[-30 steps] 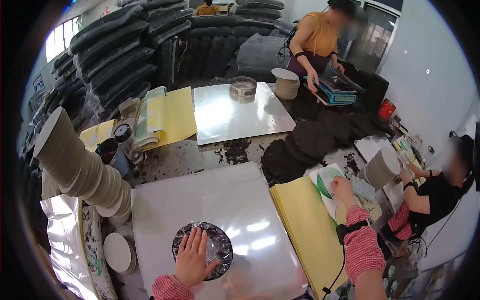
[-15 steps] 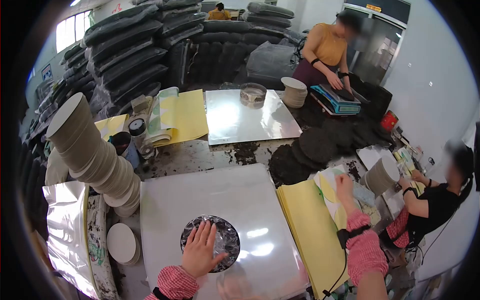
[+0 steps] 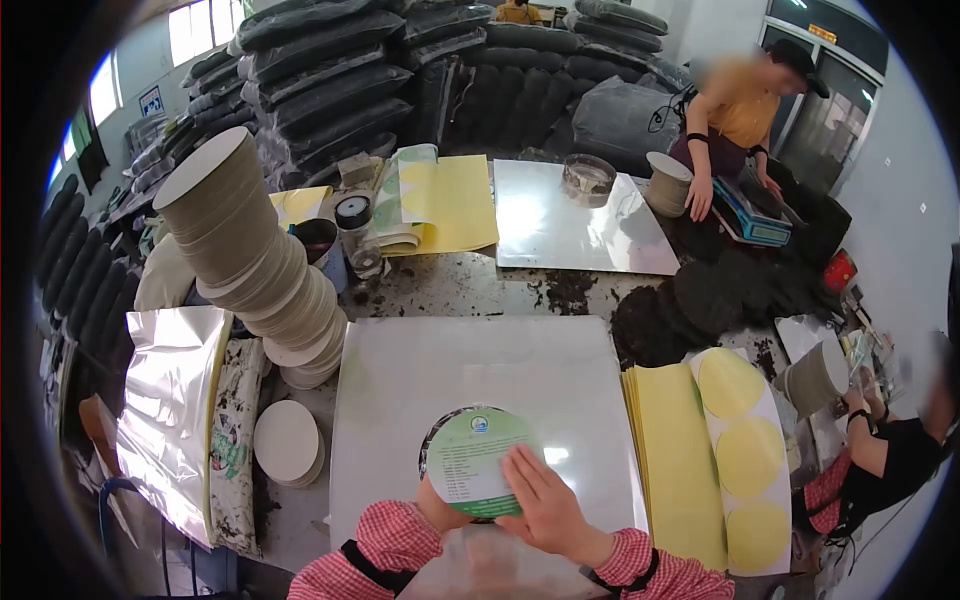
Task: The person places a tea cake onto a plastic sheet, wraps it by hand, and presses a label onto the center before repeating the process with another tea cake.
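Green-and-white printed round label (image 3: pixel 478 462) is seen laid over a dark, shiny-rimmed disc (image 3: pixel 433 430), leaving a thin rim exposed at upper left. Both are carried by a glossy pale sheet (image 3: pixel 400 365), toward its near edge, at the near side of the tabletop (image 3: pixel 445 290). Label's right part is covered by the right hand (image 3: pixel 545 505): fingers extended and held together, slightly blurred, thumb near the label's lower edge; nothing is clasped. Disc's lower-left edge is met by the left hand (image 3: pixel 438 508), mostly hidden by the label; how far its fingers are curled, or whether the disc is gripped, cannot be told.

Beside the sheet's right edge, yellow sheets (image 3: pixel 680 450) are stacked, with a strip of yellow circles (image 3: pixel 743 460) lying along their right side. Toward the tabletop's left edge, a tall leaning stack of pale discs (image 3: pixel 255 265), a short disc stack (image 3: pixel 287 440) and a silvery foil pack (image 3: pixel 165 410) are placed. Near the tabletop's far edge, a clear ring (image 3: pixel 588 182) is set on a second shiny sheet (image 3: pixel 545 235); dark round cakes (image 3: pixel 660 320) are spread to its right.
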A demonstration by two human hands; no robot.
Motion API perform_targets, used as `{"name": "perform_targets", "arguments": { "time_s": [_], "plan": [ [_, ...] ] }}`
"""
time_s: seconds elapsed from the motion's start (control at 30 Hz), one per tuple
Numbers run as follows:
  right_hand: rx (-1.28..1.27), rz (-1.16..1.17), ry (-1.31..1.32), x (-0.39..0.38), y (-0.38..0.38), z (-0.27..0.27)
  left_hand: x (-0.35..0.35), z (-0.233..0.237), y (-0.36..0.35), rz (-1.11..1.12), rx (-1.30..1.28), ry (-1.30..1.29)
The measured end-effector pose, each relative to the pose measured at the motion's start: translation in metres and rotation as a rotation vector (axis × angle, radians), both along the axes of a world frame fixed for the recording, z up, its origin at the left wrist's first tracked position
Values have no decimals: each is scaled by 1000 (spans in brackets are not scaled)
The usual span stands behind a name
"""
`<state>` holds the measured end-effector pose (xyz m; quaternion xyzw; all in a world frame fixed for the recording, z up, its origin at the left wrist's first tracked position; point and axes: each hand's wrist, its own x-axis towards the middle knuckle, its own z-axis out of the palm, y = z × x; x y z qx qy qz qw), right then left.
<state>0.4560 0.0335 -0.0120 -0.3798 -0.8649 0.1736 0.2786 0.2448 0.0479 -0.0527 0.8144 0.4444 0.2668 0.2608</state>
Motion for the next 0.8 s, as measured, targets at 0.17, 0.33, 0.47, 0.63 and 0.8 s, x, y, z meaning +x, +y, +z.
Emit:
{"name": "perform_targets", "arguments": {
  "time_s": [0.17,0.33,0.47,0.63,0.8],
  "plan": [
    [-58,19,-310,-9,10,29,8,4,-3,-11,-477,-512],
    [-436,122,412,-42,49,-10,-4,21,10,7,1,-209],
    [-139,89,-11,-55,40,-8,-44,24,-3,301,-294,-958],
    [11,29,-320,-68,32,3,-37,38,-20,603,-266,-114],
    [58,45,-86,-47,35,-23,36,107,-55,154,373,329]
  ]
}}
